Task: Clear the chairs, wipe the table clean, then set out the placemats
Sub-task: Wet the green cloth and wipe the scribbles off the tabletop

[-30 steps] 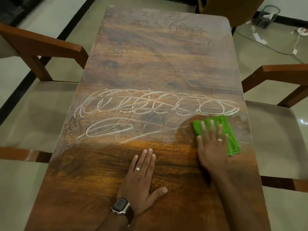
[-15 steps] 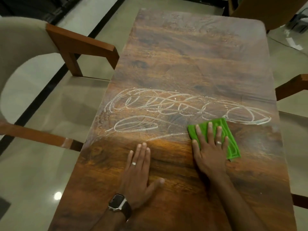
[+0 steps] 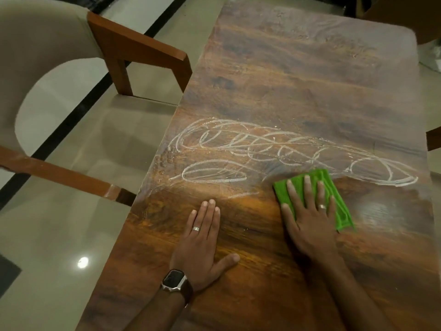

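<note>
Green cloth (image 3: pixel 343 206) flat on table (image 3: pixel 298 80), toward table's right edge, roughly mid-length. Folded into a rectangle, long side angled away and left. Far end of cloth touching the near edge of the white scribble (image 3: pixel 274 149).

Right hand (image 3: pixel 310 220) pressed flat on cloth, fingers straight and slightly spread, not curled, no grip. Fingertips near cloth's far end, palm heel on bare wood just off cloth's near-left side. Ring (image 3: pixel 322 206) on one finger.

Left hand (image 3: pixel 202 242) flat on table, left of cloth, apart from it. Fingers straight and together, thumb out toward cloth side. Holding nothing, just resting on wood. Ring on this one too. Watch (image 3: pixel 174 280) with dark strap on wrist.

Scribble: looping white streaks across table width, just beyond cloth, running from table's left edge to near its right edge. Small droplets or bubbles at the left-edge end. Wood nearer than cloth looks darker and glossy; far half of table dull and hazy.

Chair (image 3: pixel 59 80) at table's left side, beige padded back and seat, brown wood arms; both arm ends up against table edge. Another chair arm just visible at table's right edge, beyond cloth. Brown chair back at table's far right corner, mostly cropped.

Glossy pale tile floor (image 3: pixel 47 235) under left side, black stripe through it, light glare spot near table's near-left corner.
</note>
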